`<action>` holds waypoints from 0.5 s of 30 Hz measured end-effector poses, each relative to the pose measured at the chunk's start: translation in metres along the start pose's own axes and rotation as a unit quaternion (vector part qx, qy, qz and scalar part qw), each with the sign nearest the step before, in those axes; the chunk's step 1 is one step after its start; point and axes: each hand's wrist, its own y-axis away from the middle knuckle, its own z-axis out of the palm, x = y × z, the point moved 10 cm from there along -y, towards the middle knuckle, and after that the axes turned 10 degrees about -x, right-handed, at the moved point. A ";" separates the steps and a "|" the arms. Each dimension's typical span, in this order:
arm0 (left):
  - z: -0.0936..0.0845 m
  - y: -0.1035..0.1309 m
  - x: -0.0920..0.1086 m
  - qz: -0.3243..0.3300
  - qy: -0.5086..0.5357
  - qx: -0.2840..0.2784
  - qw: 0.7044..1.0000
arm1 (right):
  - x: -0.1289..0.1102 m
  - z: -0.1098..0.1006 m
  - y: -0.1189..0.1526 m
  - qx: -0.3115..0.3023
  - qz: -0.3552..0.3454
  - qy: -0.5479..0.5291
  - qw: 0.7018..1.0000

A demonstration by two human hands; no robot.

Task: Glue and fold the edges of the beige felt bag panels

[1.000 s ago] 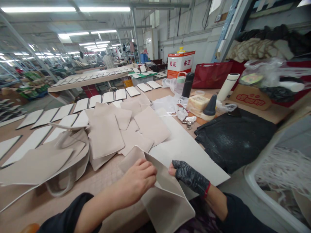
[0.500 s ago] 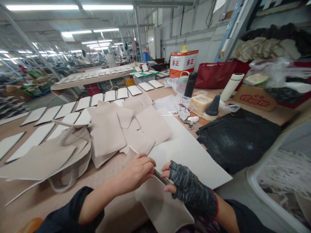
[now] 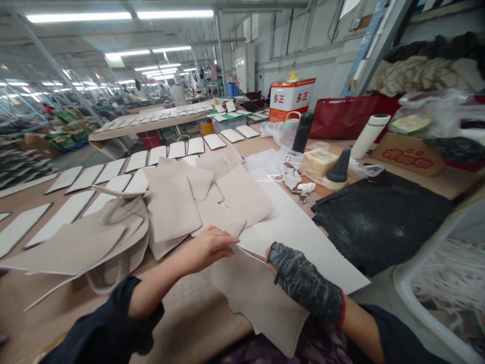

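Note:
A beige leather-like piece [image 3: 259, 298] hangs over the near edge of the table, its upper edge running between my two hands. My left hand [image 3: 212, 246] is bare. Its fingers lie close together on the left end of that edge, and the thumb is hidden. My right hand [image 3: 291, 268], in a grey knitted fingerless glove, closes round the right part of the edge with curled fingertips. A white sheet [image 3: 303, 237] lies flat just beyond the piece. More loose beige pieces [image 3: 172, 202] overlap in a pile ahead of my left hand.
Rows of white dark-edged panels [image 3: 62, 215] cover the left and far table. Curled beige parts [image 3: 87, 237] lie at the left. To the right are black material [image 3: 382, 217], a dark cone on a block [image 3: 339, 167], bottles [image 3: 303, 131] and a bin [image 3: 409, 288] of white scraps.
The piece's upper edge, earlier turned up darkly between my hands, now lies flatter. My left fingers have straightened, my hands are slightly farther apart, and the view has shifted slightly left.

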 end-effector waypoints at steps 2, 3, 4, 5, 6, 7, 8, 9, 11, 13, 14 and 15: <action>0.004 -0.001 -0.006 -0.010 0.009 0.000 1.000 | -0.007 -0.005 -0.009 -0.011 -0.030 0.103 0.994; 0.005 -0.002 -0.010 -0.018 0.017 0.000 1.000 | -0.011 -0.005 -0.013 -0.029 -0.048 0.156 0.986; 0.007 -0.002 -0.013 -0.028 0.026 -0.001 0.999 | -0.014 -0.004 -0.017 -0.050 -0.067 0.199 0.976; 0.009 -0.002 -0.017 -0.038 0.038 -0.002 0.999 | -0.016 -0.002 -0.020 -0.070 -0.083 0.227 0.968; 0.012 -0.002 -0.021 -0.049 0.053 -0.008 0.997 | -0.018 -0.002 -0.022 -0.082 -0.095 0.246 0.961; 0.016 -0.002 -0.026 -0.064 0.070 -0.016 0.995 | -0.019 -0.002 -0.023 -0.084 -0.107 0.260 0.956; 0.020 -0.001 -0.031 -0.081 0.089 -0.024 0.993 | -0.021 -0.004 -0.024 -0.076 -0.120 0.270 0.952; 0.024 -0.001 -0.036 -0.097 0.106 -0.032 0.989 | -0.022 -0.006 -0.024 -0.060 -0.132 0.281 0.949; 0.029 0.001 -0.044 -0.124 0.133 -0.044 0.982 | -0.022 -0.008 -0.023 -0.025 -0.149 0.301 0.942; 0.032 0.002 -0.046 -0.138 0.147 -0.046 0.978 | -0.018 -0.009 -0.023 -0.002 -0.151 0.314 0.937; 0.032 0.002 -0.046 -0.140 0.151 -0.048 0.977 | -0.016 -0.010 -0.023 0.007 -0.148 0.316 0.937; 0.033 0.001 -0.045 -0.141 0.155 -0.051 0.976 | -0.015 -0.012 -0.024 0.012 -0.144 0.315 0.938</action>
